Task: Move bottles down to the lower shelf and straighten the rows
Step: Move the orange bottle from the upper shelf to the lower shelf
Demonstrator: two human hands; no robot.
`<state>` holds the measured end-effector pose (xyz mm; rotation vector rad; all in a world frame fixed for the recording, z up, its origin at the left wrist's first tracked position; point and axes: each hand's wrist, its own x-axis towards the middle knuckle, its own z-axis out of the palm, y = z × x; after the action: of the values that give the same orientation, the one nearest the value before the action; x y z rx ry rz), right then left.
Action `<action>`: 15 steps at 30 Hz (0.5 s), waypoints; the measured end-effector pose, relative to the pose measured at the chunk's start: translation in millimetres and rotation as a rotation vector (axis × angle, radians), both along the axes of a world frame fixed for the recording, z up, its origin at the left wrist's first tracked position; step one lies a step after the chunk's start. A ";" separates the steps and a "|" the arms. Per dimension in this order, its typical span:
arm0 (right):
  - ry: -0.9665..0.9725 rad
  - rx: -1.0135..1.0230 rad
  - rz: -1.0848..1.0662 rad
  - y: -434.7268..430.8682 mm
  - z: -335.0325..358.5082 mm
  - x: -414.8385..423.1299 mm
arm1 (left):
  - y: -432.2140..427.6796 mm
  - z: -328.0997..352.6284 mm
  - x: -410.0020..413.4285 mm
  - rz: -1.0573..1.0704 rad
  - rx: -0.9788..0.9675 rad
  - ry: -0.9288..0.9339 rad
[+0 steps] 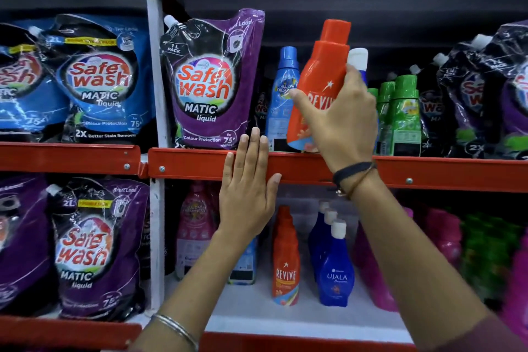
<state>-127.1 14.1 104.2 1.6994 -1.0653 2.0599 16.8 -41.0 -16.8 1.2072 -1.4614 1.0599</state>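
Observation:
My right hand point(340, 120) grips an orange Revive bottle point(317, 71), tilted and lifted just off the upper shelf. Behind it stand a light blue bottle point(281, 94) and a white-capped blue bottle point(357, 58), partly hidden by my hand. My left hand point(247, 194) lies flat with fingers apart against the red front rail of the upper shelf point(200, 164), holding nothing. On the white lower shelf point(300, 320) stand another orange Revive bottle point(285, 260) and a row of blue Ujala bottles point(335, 271) to its right.
Purple Safewash pouch point(211, 80) stands left of the lifted bottle; green bottles point(403, 114) and dark pouches point(471, 100) to the right. Lower shelf also holds a pink bottle point(195, 226), magenta bottles point(445, 237) and green ones point(485, 251). Left bay holds blue and purple pouches.

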 end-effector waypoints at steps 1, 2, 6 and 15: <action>0.002 0.012 0.012 4.9 -2.5 -4.5 | 0.3 -0.8 -2.1 0.003 -0.003 0.010; 0.004 0.033 0.023 9.0 -6.6 -8.3 | 0.5 -1.5 -4.5 0.004 -0.003 0.014; 0.002 0.145 0.060 20.3 -34.4 -20.3 | 1.7 -2.1 -10.2 -0.004 -0.009 -0.007; 0.040 0.338 0.150 13.7 -135.2 -30.1 | -0.4 -1.2 -6.3 -0.020 -0.007 -0.055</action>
<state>-157.1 27.8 -31.0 2.0269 -1.3750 2.0099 10.5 -41.4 -17.9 1.1639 -1.5077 1.0914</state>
